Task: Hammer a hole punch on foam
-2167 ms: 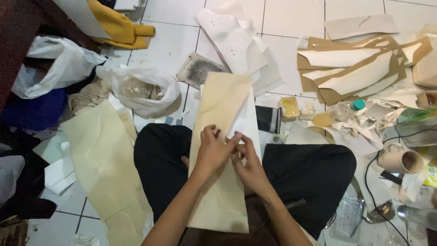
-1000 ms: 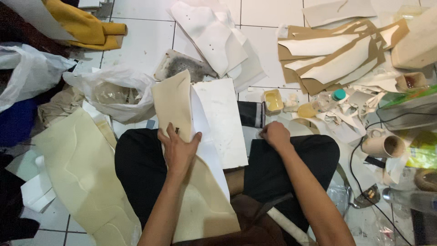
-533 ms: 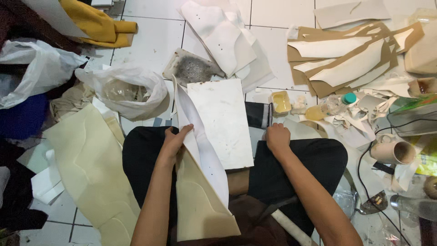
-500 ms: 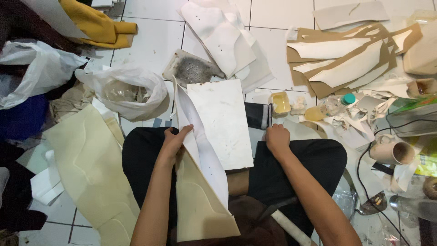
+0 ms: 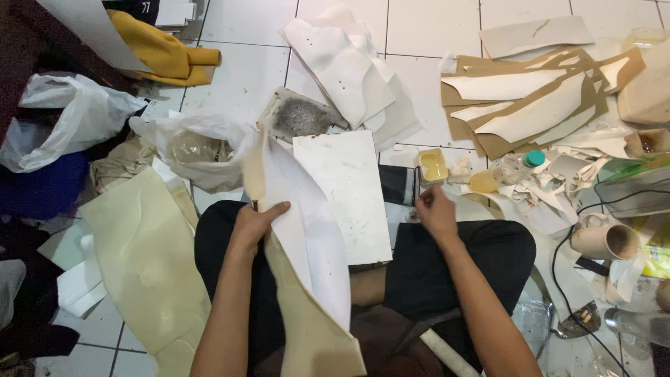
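At the left edge of the floor (image 5: 433,28) lie a white plastic bag (image 5: 77,119) and a yellow cloth (image 5: 164,52), with a cream sheet piece (image 5: 143,258) flat beside the knee; a clear plastic bag (image 5: 199,150) sits just behind it; the left hand (image 5: 255,223) is clamped on the edge of the cream-and-white sheet (image 5: 307,237), which stands tilted over the lap with its white face turned outward; judged step: the layers are being opened or turned for treatment, and the next move would call for a steady hold on that edge while the other hand brings a tool or adhesive; a white board (image 5: 349,192) rests flat just beside the sheet; the right hand (image 5: 436,213) hovers low near a small yellow tub (image 5: 431,166), fingers curled together, and whether it holds anything cannot be told; a bottle with a teal cap (image 5: 509,171) lies near; at the far right corner, brown-and-white cut pieces (image 5: 530,101) are stacked; a cardboard tube (image 5: 606,242) and a black cable (image 5: 558,265) lie at the right edge.
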